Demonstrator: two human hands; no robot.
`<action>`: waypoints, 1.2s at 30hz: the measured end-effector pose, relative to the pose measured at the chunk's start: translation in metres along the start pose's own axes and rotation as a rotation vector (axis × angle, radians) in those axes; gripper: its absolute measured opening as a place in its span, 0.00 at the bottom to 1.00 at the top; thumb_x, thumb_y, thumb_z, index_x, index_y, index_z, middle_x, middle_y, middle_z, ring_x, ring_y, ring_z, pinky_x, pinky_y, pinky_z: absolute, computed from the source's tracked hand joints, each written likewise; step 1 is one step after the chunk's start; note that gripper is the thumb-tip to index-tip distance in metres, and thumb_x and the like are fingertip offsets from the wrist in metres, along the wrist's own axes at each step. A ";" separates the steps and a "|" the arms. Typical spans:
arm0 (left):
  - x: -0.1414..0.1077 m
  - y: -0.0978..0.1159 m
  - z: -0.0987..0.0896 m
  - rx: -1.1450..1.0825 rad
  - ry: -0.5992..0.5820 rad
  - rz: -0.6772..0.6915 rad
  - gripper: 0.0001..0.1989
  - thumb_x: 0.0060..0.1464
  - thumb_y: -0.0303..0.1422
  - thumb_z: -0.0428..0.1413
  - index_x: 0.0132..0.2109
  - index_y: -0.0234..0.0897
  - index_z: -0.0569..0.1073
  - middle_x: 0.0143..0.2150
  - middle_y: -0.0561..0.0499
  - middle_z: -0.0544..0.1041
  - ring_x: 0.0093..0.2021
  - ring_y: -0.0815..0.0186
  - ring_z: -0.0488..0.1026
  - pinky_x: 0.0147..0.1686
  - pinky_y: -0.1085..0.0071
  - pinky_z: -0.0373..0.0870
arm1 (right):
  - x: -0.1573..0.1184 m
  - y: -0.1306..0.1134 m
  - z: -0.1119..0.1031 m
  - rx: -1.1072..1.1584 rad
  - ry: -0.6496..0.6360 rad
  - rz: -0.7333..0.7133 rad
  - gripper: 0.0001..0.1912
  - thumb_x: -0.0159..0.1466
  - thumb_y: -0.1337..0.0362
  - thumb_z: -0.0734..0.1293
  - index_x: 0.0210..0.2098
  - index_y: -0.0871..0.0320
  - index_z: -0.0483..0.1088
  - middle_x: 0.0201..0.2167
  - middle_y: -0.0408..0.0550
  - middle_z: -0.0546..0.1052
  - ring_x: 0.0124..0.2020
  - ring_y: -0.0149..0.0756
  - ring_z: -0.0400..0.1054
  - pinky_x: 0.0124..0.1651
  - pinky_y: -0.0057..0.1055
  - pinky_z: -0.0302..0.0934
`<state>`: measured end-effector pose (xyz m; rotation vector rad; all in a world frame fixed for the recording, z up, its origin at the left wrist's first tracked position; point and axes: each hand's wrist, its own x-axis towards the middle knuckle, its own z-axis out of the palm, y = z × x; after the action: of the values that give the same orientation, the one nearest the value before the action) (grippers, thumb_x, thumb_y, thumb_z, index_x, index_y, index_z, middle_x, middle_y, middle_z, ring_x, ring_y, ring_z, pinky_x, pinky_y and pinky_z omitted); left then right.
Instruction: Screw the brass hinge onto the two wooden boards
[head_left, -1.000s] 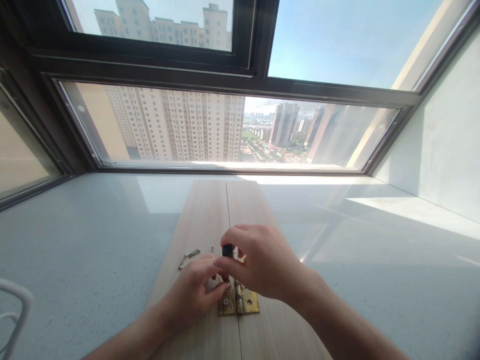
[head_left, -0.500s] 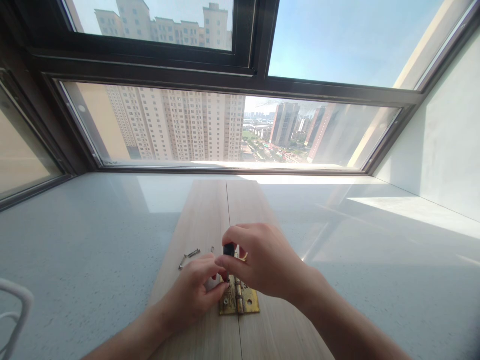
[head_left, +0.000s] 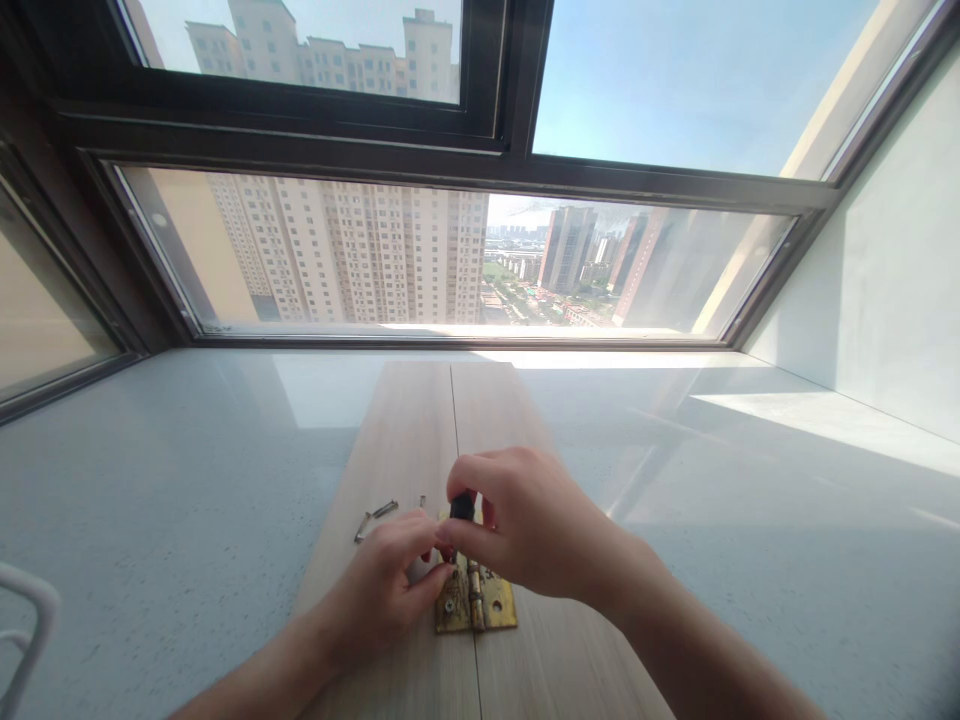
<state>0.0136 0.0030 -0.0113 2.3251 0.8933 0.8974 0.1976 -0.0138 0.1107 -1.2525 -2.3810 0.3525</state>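
Observation:
My right hand (head_left: 532,525) is closed around the black handle of a screwdriver (head_left: 463,508), held nearly upright. Below it lies a worn brass hinge (head_left: 505,606), its knuckle along the seam between two pale wooden boards. My left hand (head_left: 394,565) has thumb and fingers pinched together over the hinge's left leaf, close to the screwdriver's lower end; the pinched piece is mostly hidden. A screw head (head_left: 450,606) sits in the near hole of that leaf, while the near right hole is bare. Several loose screws (head_left: 385,508) lie beyond my left hand.
The left board (head_left: 405,420) and right board (head_left: 495,420) lie side by side on a speckled white ledge (head_left: 225,500). A dark window frame (head_left: 450,343) closes off the far side. A white curved rod (head_left: 45,610) stands at the left edge.
The screwdriver handle leans slightly more to the right. Both hands stay at the hinge; the whole view has shifted a little.

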 end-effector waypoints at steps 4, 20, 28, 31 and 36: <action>0.001 0.002 -0.001 -0.007 0.001 -0.003 0.04 0.54 0.25 0.52 0.33 0.36 0.71 0.30 0.51 0.74 0.32 0.64 0.68 0.34 0.69 0.62 | 0.000 0.000 0.001 -0.012 0.002 -0.007 0.06 0.58 0.63 0.72 0.30 0.59 0.72 0.24 0.40 0.73 0.25 0.28 0.63 0.28 0.26 0.48; 0.000 0.000 -0.001 -0.110 -0.004 0.017 0.05 0.54 0.28 0.53 0.35 0.36 0.74 0.32 0.49 0.75 0.35 0.61 0.71 0.38 0.66 0.66 | 0.002 -0.008 0.009 -0.128 0.036 0.055 0.18 0.56 0.56 0.71 0.22 0.58 0.60 0.17 0.36 0.60 0.21 0.26 0.47 0.25 0.28 0.38; 0.002 0.006 -0.003 -0.143 0.002 0.040 0.08 0.56 0.26 0.52 0.30 0.35 0.74 0.32 0.48 0.76 0.35 0.62 0.72 0.36 0.68 0.66 | -0.004 -0.006 -0.003 -0.014 -0.031 -0.063 0.15 0.61 0.58 0.69 0.46 0.55 0.74 0.36 0.45 0.76 0.29 0.32 0.65 0.30 0.28 0.49; 0.005 0.011 -0.005 -0.136 0.004 0.049 0.09 0.57 0.27 0.52 0.30 0.35 0.72 0.32 0.48 0.76 0.35 0.62 0.71 0.36 0.69 0.66 | -0.005 -0.005 -0.007 0.029 -0.076 -0.104 0.10 0.61 0.68 0.66 0.42 0.55 0.75 0.34 0.44 0.76 0.31 0.31 0.67 0.32 0.27 0.51; 0.005 0.009 -0.005 -0.118 -0.005 0.040 0.07 0.57 0.27 0.51 0.32 0.35 0.73 0.33 0.48 0.76 0.36 0.62 0.71 0.37 0.67 0.66 | -0.002 -0.005 -0.003 -0.016 -0.064 -0.036 0.02 0.60 0.67 0.68 0.33 0.58 0.72 0.28 0.42 0.74 0.27 0.30 0.64 0.29 0.27 0.48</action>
<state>0.0162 0.0013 -0.0007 2.2502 0.7731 0.9339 0.1972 -0.0184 0.1151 -1.2206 -2.4620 0.3678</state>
